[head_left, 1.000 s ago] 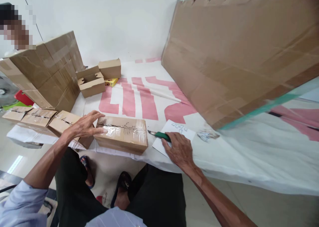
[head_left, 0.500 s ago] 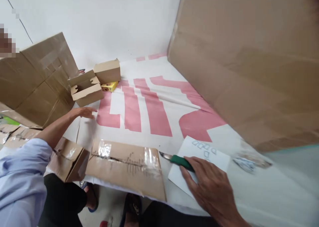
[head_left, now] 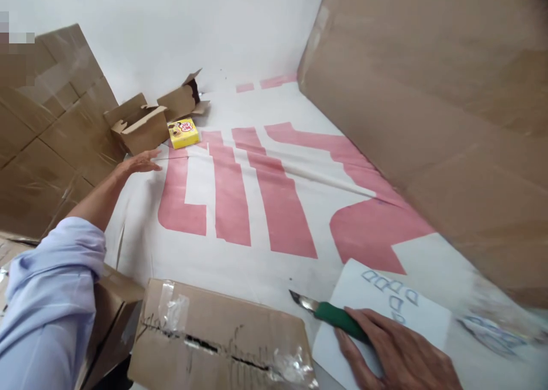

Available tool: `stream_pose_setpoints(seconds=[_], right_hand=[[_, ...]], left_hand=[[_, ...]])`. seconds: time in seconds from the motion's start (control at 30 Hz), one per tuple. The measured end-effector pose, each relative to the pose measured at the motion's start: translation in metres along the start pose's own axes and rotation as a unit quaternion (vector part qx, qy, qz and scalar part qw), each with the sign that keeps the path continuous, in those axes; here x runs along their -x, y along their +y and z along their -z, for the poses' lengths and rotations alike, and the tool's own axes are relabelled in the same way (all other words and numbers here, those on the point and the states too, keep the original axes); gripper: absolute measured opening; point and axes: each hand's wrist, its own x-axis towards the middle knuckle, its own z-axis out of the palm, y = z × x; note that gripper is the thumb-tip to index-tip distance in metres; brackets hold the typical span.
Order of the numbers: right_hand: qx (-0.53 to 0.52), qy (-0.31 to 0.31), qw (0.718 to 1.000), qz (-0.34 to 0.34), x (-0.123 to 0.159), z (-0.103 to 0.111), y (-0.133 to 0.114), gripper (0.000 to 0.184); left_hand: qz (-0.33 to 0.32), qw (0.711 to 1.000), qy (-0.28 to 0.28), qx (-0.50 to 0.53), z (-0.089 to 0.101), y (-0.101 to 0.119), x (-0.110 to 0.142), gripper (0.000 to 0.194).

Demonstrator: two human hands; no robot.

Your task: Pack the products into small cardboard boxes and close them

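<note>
Over the white and pink printed sheet, my left hand (head_left: 143, 161) reaches out with its fingers stretched and nothing in them. Just beyond its fingertips lies a small yellow box (head_left: 184, 133), beside an open brown carton (head_left: 145, 130). A second small carton (head_left: 177, 101) with raised flaps stands behind it. My right hand (head_left: 398, 350) is closed around the green handle of a knife (head_left: 342, 320), whose short metal blade points left. Beneath that hand is a sheet of white paper (head_left: 423, 316) with small shapes drawn in pen.
A taped carton (head_left: 226, 333) lies at the near edge, with another carton (head_left: 113, 316) under my left sleeve. Large cartons (head_left: 55, 121) stack up at the left. A big brown cardboard box (head_left: 440, 121) fills the right side. Clear plastic (head_left: 492, 333) lies near the paper.
My left hand has moved farther forward, closer to the yellow box. The yellow box shows more of its top, and the rear carton's flaps now stand open. The view has shifted forward.
</note>
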Motion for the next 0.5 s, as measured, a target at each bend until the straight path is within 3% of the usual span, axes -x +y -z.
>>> stream_pose_setpoints(seconds=[0.07,0.13,0.2,0.27,0.4,0.5], right_hand=[[-0.003,0.001,1.000,-0.005,-0.003,0.001,-0.002,0.031],[-0.003,0.007,1.000,-0.004,-0.007,0.001,-0.005,0.026],[-0.001,0.019,1.000,0.000,-0.011,0.001,-0.008,0.023],[0.002,0.034,0.999,0.002,-0.014,0.001,-0.011,0.022],[-0.007,0.046,0.999,-0.007,-0.016,-0.001,-0.014,0.020],[-0.029,0.044,0.998,-0.018,-0.014,-0.003,-0.014,0.019]], left_hand=[[0.020,0.998,-0.060,-0.014,0.000,0.026,0.026,0.088],[0.008,0.989,-0.142,-0.030,0.002,0.063,0.067,0.086],[-0.036,0.977,-0.211,-0.022,0.002,0.102,0.121,0.087],[-0.101,0.965,-0.243,0.014,-0.002,0.136,0.182,0.096],[-0.167,0.959,-0.225,-0.040,-0.029,0.174,0.283,0.128],[-0.181,0.954,-0.185,-0.153,-0.053,0.183,0.319,0.130]])
